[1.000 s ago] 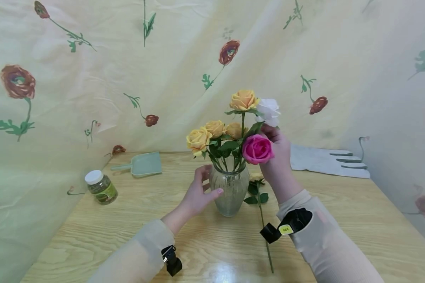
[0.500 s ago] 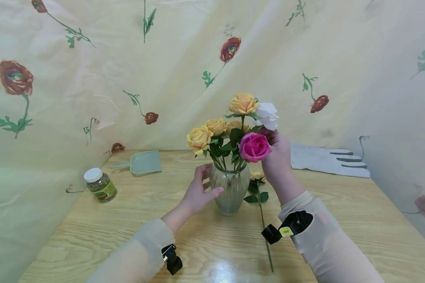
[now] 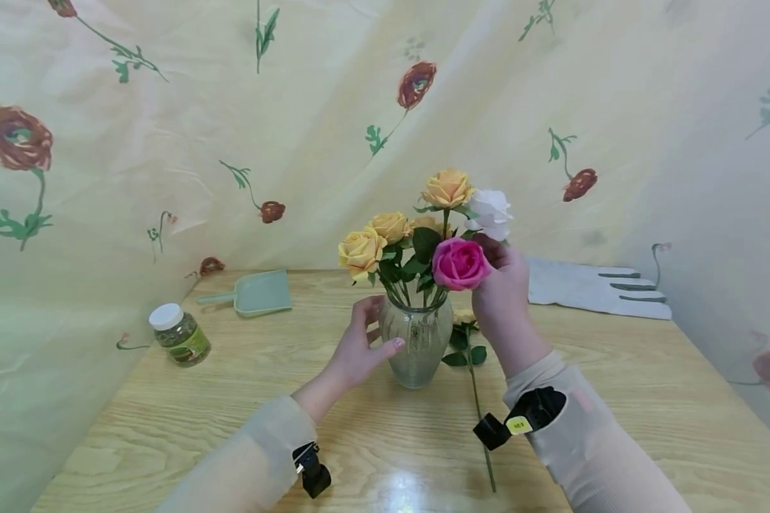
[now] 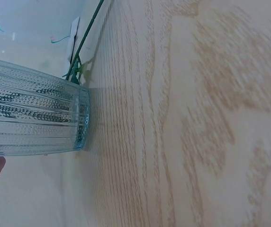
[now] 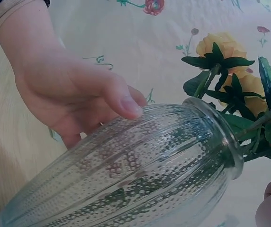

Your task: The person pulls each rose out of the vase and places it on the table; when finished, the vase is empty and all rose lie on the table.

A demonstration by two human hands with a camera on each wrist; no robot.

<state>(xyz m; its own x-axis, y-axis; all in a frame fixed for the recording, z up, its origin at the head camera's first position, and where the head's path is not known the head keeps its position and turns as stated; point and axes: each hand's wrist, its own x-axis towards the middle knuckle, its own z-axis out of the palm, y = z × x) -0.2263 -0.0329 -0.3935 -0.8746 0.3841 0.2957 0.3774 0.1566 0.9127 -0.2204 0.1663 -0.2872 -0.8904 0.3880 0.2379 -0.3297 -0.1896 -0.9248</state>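
Note:
My left hand [image 3: 356, 349] grips the ribbed glass vase [image 3: 417, 349], thumb in front and fingers at its left side; the right wrist view shows this hand [image 5: 69, 90] on the glass [image 5: 126, 175]. Several yellow roses [image 3: 361, 253] and a pink rose [image 3: 460, 264] stand in the vase. My right hand [image 3: 503, 285] pinches the white rose [image 3: 490, 214] just below its bloom, beside the pink one. The pink bloom partly covers those fingertips, and where the white rose's stem ends is hidden. Right of the vase, another yellow rose [image 3: 478, 355] lies on the table.
A white-lidded jar [image 3: 182, 338] stands at the table's left, with a pale green dustpan [image 3: 263, 293] behind it. Grey-white gloves [image 3: 590, 288] lie at the back right. Floral cloth [image 3: 334, 128] hangs behind the wooden table [image 3: 231, 413].
The white rose and the tall yellow rose shift slightly left, then back right, as the right hand moves. The pink rose has shifted a little left. The left hand stays on the vase.

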